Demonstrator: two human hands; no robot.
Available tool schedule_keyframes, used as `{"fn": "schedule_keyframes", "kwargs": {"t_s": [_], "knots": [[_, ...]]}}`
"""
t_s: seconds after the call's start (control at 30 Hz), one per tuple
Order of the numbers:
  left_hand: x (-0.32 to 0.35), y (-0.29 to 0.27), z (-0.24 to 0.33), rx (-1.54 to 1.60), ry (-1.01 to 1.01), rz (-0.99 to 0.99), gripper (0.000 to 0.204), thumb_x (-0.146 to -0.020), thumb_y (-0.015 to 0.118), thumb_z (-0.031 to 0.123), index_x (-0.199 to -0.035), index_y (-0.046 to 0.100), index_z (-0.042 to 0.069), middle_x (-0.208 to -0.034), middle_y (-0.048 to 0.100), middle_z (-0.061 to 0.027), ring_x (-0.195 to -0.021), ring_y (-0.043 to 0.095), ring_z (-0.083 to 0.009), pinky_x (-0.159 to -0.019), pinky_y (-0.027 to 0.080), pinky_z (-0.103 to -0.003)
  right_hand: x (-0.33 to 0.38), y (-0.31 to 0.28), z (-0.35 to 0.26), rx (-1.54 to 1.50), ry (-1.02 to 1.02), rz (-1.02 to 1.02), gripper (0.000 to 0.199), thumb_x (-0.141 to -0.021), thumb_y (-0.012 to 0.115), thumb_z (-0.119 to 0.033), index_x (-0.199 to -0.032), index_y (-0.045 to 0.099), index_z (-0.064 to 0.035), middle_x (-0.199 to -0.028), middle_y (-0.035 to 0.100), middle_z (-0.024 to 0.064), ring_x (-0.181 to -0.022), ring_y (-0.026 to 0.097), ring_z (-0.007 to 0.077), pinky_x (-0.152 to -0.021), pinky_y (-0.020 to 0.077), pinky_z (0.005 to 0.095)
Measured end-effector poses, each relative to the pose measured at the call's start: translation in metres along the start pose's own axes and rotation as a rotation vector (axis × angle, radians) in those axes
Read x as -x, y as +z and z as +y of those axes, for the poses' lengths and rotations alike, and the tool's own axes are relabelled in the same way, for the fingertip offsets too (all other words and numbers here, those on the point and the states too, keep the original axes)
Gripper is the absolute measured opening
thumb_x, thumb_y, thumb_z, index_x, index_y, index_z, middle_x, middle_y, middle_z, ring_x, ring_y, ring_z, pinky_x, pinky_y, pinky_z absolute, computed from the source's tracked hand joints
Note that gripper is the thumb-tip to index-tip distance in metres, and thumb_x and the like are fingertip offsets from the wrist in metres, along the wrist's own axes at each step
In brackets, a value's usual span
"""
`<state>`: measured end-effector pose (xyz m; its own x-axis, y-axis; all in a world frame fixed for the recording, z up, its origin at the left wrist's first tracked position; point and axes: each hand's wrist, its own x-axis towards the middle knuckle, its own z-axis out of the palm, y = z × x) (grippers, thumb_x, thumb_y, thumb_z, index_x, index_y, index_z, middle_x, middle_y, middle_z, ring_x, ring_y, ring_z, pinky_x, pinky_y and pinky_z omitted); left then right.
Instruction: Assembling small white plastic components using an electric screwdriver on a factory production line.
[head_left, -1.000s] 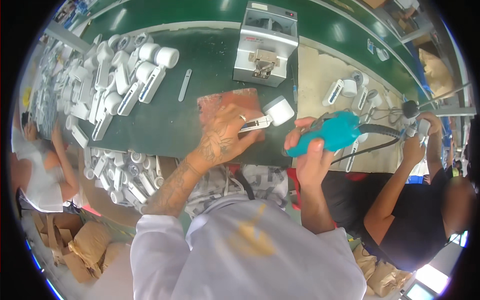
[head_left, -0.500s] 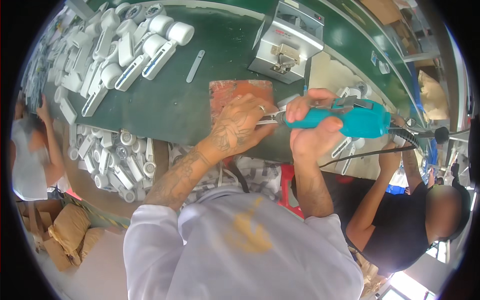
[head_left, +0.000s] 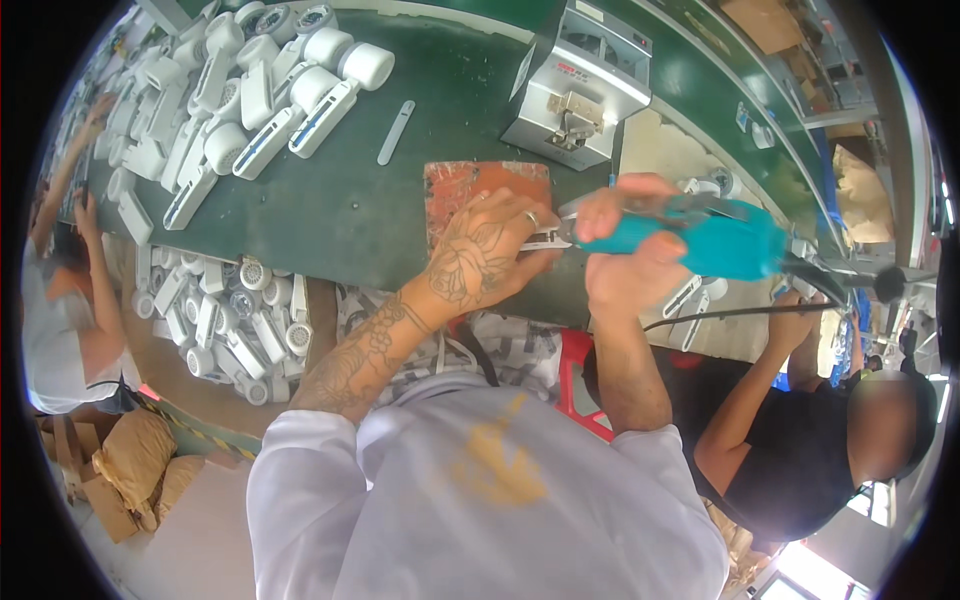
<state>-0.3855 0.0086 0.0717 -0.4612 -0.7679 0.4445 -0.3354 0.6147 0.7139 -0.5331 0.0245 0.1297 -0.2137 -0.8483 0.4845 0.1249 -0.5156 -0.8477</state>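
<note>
My left hand (head_left: 485, 248) presses a white handheld fan part (head_left: 545, 240) at the front edge of a worn red pad (head_left: 450, 185); most of the part is hidden under the fingers. In my right hand (head_left: 635, 245) is a teal electric screwdriver (head_left: 725, 240), wrapped by the fingers and held almost level. Its tip points left at the white part, close beside my left fingertips. Motion smears the screwdriver, and I cannot make out whether its bit touches a screw.
White handheld fans (head_left: 225, 95) lie heaped at the back left, with several more in a box (head_left: 170, 365) below the table edge. A pale strip (head_left: 397, 132) lies behind the pad. Beyond it stands a silver screw feeder (head_left: 575, 90). Co-workers (head_left: 790, 450) sit on both sides.
The screwdriver and my right hand have shifted slightly and now look blurred. My left hand stays on the white part. At the far left, a co-worker's arm now reaches towards the heap.
</note>
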Motion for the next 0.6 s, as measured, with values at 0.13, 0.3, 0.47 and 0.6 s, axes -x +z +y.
{"fn": "schedule_keyframes", "kwargs": {"t_s": [0.13,0.3,0.47,0.6], "knots": [[-0.005,0.001,0.003,-0.017,-0.016,-0.020,0.029,-0.079,0.078,0.021,-0.101,0.065,0.008,-0.097,0.066,-0.0104,-0.093,0.061,-0.0325,-0.084,0.048,-0.045,-0.011,0.001,-0.025,0.048,0.043,0.113,0.087,-0.078,0.063,-0.076,-0.110,0.055,0.0041,-0.067,0.054,0.0066,-0.057,0.053,0.0185,-0.054,0.0451,0.0327],[-0.004,-0.010,0.000,-0.004,-0.103,0.001,0.024,-0.081,0.076,0.025,-0.097,0.071,0.008,-0.101,0.067,-0.0108,-0.101,0.059,-0.0350,-0.087,0.047,-0.046,-0.011,0.000,-0.025,0.045,0.102,0.171,0.090,-0.077,0.059,-0.081,-0.109,0.055,0.0029,-0.064,0.051,0.0049,-0.057,0.051,0.0186,-0.054,0.0434,0.0327],[-0.017,-0.021,-0.005,-0.216,-0.040,-0.111,0.030,-0.084,0.075,0.026,-0.111,0.073,0.014,-0.112,0.065,-0.0055,-0.103,0.060,-0.0299,-0.093,0.047,-0.042,-0.034,-0.005,-0.016,0.066,0.032,0.146,0.085,-0.079,0.063,-0.076,-0.108,0.055,0.0035,-0.065,0.051,0.0052,-0.056,0.053,0.0188,-0.055,0.0445,0.0335],[-0.012,-0.020,-0.007,-0.217,0.153,-0.082,0.037,-0.084,0.074,0.030,-0.115,0.070,0.011,-0.110,0.065,-0.0074,-0.104,0.059,-0.0299,-0.090,0.047,-0.044,-0.054,-0.013,0.009,0.039,-0.003,0.092,0.072,-0.090,0.065,-0.062,-0.112,0.055,0.0056,-0.068,0.056,0.0050,-0.061,0.057,0.0151,-0.055,0.0460,0.0282]]}}
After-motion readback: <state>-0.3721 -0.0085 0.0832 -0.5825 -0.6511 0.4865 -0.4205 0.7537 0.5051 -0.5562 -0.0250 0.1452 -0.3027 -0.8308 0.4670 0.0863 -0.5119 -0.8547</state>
